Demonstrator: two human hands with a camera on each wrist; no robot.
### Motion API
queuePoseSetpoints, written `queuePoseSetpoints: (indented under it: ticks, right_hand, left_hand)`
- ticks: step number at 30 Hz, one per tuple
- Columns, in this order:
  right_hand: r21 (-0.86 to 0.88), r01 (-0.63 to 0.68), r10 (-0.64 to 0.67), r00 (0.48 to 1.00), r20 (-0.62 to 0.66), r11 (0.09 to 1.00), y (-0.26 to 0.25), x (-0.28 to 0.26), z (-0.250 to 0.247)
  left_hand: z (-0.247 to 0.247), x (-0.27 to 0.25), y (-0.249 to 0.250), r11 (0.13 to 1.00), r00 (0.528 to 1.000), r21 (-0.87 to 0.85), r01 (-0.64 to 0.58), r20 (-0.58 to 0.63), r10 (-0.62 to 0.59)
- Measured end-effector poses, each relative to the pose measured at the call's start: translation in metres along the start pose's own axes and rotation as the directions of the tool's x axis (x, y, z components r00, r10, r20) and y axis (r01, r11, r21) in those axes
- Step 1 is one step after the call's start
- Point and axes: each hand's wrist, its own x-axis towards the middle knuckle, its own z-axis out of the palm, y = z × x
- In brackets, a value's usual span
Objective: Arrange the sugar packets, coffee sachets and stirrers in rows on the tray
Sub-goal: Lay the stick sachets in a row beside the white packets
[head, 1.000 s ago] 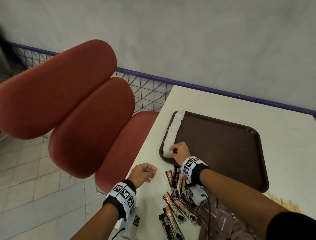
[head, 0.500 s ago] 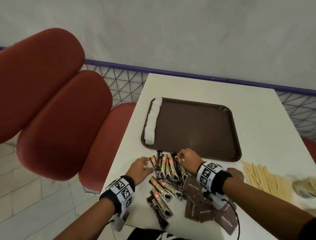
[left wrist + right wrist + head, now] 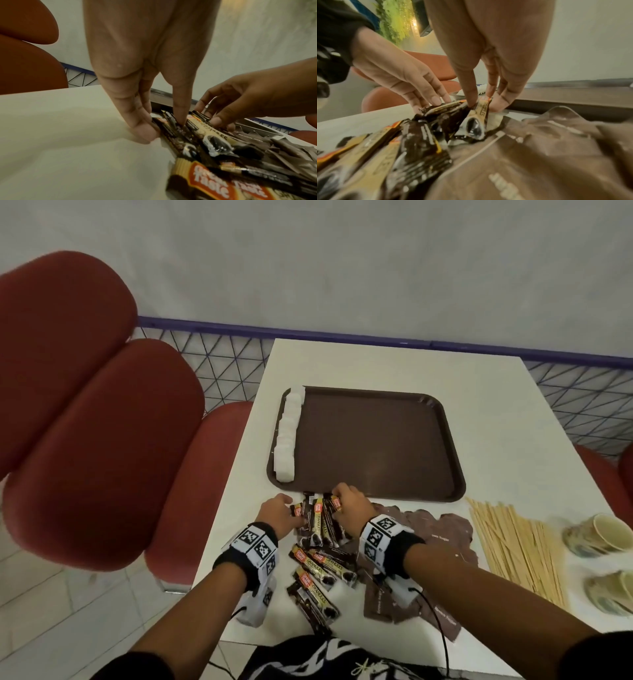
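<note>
White table beside red seats. Brown tray centred, sugar packets rowed along left rim. Stirrers wait right. Left hand, right hand pinch coffee sachets from both sides, likely squaring bundle for next row.

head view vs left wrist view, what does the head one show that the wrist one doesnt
Only the head view shows the white sugar packets in a row along the left edge of the brown tray, the wooden stirrers on the table to the right, and paper cups beyond them.

Only the left wrist view shows the left hand's fingertips pinching sachet edges close up.

Both show the left hand, the right hand and the coffee sachets gathered between them.
</note>
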Motion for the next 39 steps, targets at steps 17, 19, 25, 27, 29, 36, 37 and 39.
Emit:
queuePoseSetpoints:
  ticks: [17,19,25,27,29,36,37,39]
  right_hand:
    - [0.027,-0.116,0.114,0.991,0.073,0.993,-0.023,-0.008,0.012]
    - [-0.022,-0.12,0.121,0.99,0.068,0.993,-0.026,-0.008,0.015]
    - [-0.131,-0.113,0.124,0.989,0.08,0.985,-0.036,-0.002,0.026]
    - [-0.135,-0.094,0.109,0.988,0.113,0.986,-0.041,-0.001,0.028]
    - [-0.136,-0.08,0.095,0.99,0.108,0.987,-0.045,-0.001,0.032]
    - [-0.206,-0.023,0.044,0.994,0.098,0.978,-0.048,0.003,0.037]
    - [-0.225,0.0,0.026,0.994,0.11,0.974,-0.047,0.003,0.037]
    - [-0.253,0.044,-0.01,0.991,0.134,0.967,-0.045,0.002,0.035]
  left_hand:
    - [0.006,-0.002,0.003,0.908,0.995,-0.409,0.087,0.081,-0.059]
    - [0.005,-0.001,0.001,0.901,0.995,-0.424,0.091,0.079,-0.063]
    - [0.007,0.002,0.005,0.892,0.991,-0.442,0.092,0.126,-0.04]
    - [0.006,0.001,0.005,0.903,0.987,-0.422,0.081,0.162,-0.012]
    - [0.004,0.0,0.004,0.91,0.986,-0.409,0.073,0.169,-0.003]
    - [-0.003,-0.007,-0.001,0.924,0.981,-0.379,0.047,0.19,0.027]
    - [-0.003,-0.007,-0.002,0.924,0.981,-0.379,0.047,0.194,0.03]
    - [-0.004,-0.007,-0.004,0.921,0.979,-0.387,0.05,0.201,0.032]
